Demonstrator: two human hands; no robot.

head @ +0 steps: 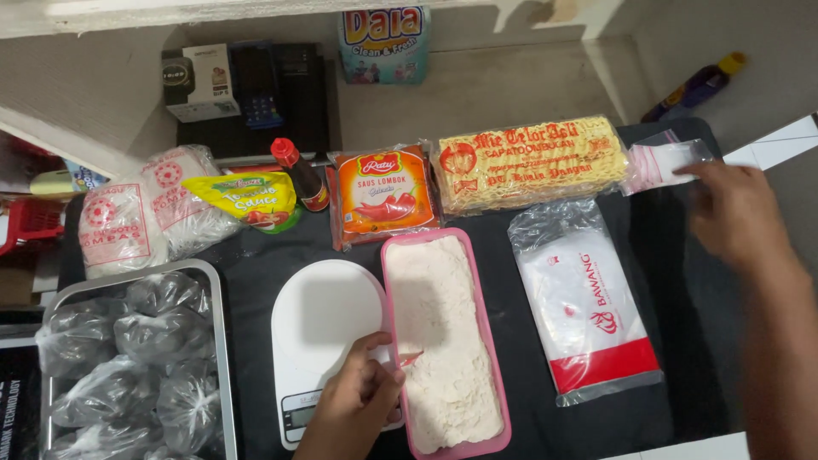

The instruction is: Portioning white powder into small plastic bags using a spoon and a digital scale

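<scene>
Looking down from the head view: a black table top (673, 281) holds a spread of packaged goods. Left hand (362, 388) sits at the near edge, fingers curled and pinching a small pink scoop-like piece (409, 359) at the rim of a long pink rectangular plastic tray (503, 375) filled with pale white flour-like powder (439, 324); the held piece is mostly hidden, so its exact shape is uncertain. The hand partly overlaps a white rounded digital kitchen scale (319, 328), which lies just left of the tray and touches it. Right hand (733, 213) is out at the far right, fingers loosely spread, fingertips on a small clear plastic bag with pink print (660, 162); whether it grips or only touches the bag, cannot tell. Between tray and right hand lies a clear plastic packet with white filling and a red band (588, 307), flat on the table. Behind the tray, in a row: a wide yellow block of dried noodles in clear wrap with red print (528, 162), an orange sachet pack of chilli sauce (383, 196), a small dark sauce bottle with a red cap (300, 175) lying tilted, a yellow-green sauce pouch (247, 200), and two white bags with red round marks (141, 217). Near left corner: a metal tray (217, 341) packed with knotted clear plastic bags of dark contents (128, 358). Beyond the table, on the floor, a blue detergent bag (383, 43) and a dark device with a box (247, 85).
</scene>
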